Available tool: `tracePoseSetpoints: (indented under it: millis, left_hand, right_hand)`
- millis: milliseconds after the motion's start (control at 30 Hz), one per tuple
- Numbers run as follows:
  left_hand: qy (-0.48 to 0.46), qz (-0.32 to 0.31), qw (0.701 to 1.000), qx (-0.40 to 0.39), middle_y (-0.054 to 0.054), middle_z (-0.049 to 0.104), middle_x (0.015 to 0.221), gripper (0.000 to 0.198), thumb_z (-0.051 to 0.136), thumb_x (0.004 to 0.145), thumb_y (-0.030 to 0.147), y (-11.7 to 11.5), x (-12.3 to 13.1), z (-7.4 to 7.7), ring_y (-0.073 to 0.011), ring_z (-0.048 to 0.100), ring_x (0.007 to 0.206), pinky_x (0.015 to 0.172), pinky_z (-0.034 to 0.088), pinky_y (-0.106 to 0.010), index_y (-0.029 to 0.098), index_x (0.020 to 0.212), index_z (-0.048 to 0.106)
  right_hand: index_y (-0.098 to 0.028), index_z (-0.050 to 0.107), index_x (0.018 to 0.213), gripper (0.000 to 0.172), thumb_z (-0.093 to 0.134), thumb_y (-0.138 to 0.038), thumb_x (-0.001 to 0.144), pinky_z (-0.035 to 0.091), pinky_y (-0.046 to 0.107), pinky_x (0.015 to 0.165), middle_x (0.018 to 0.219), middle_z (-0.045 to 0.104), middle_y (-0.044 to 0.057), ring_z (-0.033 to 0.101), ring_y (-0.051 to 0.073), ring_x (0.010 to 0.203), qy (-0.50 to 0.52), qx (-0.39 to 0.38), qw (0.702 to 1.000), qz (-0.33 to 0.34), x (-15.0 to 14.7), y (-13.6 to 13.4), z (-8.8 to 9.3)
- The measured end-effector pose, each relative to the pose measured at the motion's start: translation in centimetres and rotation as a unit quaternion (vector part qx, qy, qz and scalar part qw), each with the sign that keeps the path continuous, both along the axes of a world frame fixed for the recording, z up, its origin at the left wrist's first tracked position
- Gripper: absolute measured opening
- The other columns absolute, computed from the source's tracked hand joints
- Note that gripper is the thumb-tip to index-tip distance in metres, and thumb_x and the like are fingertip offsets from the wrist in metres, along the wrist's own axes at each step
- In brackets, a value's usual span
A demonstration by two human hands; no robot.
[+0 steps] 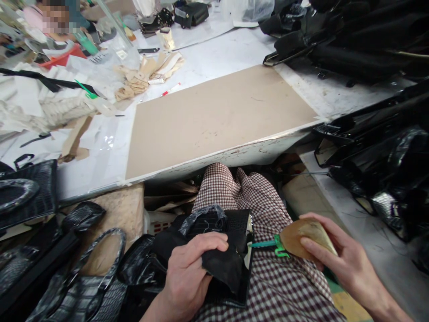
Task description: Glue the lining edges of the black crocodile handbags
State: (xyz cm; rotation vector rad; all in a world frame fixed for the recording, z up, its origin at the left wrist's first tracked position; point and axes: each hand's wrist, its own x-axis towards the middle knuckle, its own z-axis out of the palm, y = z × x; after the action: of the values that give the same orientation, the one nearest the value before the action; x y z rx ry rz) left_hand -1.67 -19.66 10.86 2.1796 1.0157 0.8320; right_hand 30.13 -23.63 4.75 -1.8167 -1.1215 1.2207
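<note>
A black crocodile-textured handbag (238, 219) rests on my lap, over checkered cloth. My left hand (191, 264) is closed on a flap of black lining (224, 266) folded over the bag. Plastic wrap covers the bag's handle (204, 219). In my right hand (335, 250) is a squeeze bottle (301, 237) with amber-brown contents, tipped to the left. Its thin green nozzle (263, 244) points at the bag's open edge, the tip at or very near a pale strip there. A green cap (280, 253) hangs by the nozzle's base.
Ahead stands a white table with a beige board (214, 120). Paper scraps (147, 76) and another glue bottle (103, 105) lie at its left. Black bags (97, 286) crowd my left side; black pieces (368, 40) pile up on the right. A person (56, 22) sits at far left.
</note>
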Motion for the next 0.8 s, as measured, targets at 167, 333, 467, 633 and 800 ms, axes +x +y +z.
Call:
tracePoseSetpoints:
  millis: [167, 333, 467, 633, 800]
  left_hand:
    - [0.004, 0.011, 1.000, 0.001, -0.009, 0.072, 0.098, 0.020, 0.050, 0.093, 0.002, 0.1, 0.1, 0.1, -0.0176, 0.070, 0.099, 0.086, 0.058, -0.024, 0.014, 0.101, 0.064]
    - [0.006, 0.023, 1.000, -0.006, -0.009, 0.073, 0.095, 0.018, 0.051, 0.093, 0.005, 0.1, 0.2, 0.3, -0.0178, 0.072, 0.095, 0.085, 0.059, -0.024, 0.014, 0.100, 0.065]
    - [0.002, 0.022, 1.000, -0.006, -0.009, 0.073, 0.095, 0.016, 0.051, 0.094, 0.007, 0.1, 0.2, 0.1, -0.0185, 0.072, 0.095, 0.084, 0.059, -0.024, 0.015, 0.099, 0.065]
    - [-0.001, 0.019, 1.000, -0.006, -0.008, 0.074, 0.096, 0.018, 0.052, 0.092, 0.004, 0.2, 0.3, 0.0, -0.0177, 0.072, 0.096, 0.086, 0.059, -0.022, 0.014, 0.099, 0.065]
    - [-0.007, 0.011, 1.000, 0.003, -0.009, 0.073, 0.097, 0.018, 0.051, 0.092, 0.003, 0.2, 0.2, 0.0, -0.0174, 0.071, 0.098, 0.086, 0.058, -0.022, 0.013, 0.098, 0.065]
  right_hand:
    - [-0.025, 0.065, 0.113, 0.043, 0.075, -0.047, 0.077, 0.060, 0.022, 0.072, 0.101, 0.074, 0.002, 0.072, 0.024, 0.086, 0.002, 0.013, 1.000, 0.005, 0.2, -0.5, 0.2]
    - [-0.026, 0.066, 0.114, 0.043, 0.076, -0.049, 0.078, 0.060, 0.022, 0.069, 0.101, 0.075, 0.002, 0.072, 0.025, 0.085, 0.054, -0.007, 0.998, 0.042, 0.7, -1.0, -0.1]
    - [-0.025, 0.067, 0.112, 0.042, 0.074, -0.049, 0.079, 0.060, 0.025, 0.071, 0.102, 0.075, 0.003, 0.072, 0.026, 0.087, 0.030, -0.018, 0.999, 0.007, 0.5, -0.6, 0.0]
    - [-0.023, 0.065, 0.111, 0.046, 0.074, -0.052, 0.076, 0.061, 0.028, 0.065, 0.092, 0.075, 0.003, 0.072, 0.028, 0.082, -0.022, -0.010, 1.000, -0.019, 0.2, 0.3, -0.2]
    - [-0.023, 0.064, 0.112, 0.048, 0.073, -0.053, 0.077, 0.056, 0.025, 0.050, 0.095, 0.073, 0.004, 0.072, 0.027, 0.080, -0.039, 0.001, 0.999, -0.025, 0.1, 0.3, -0.6]
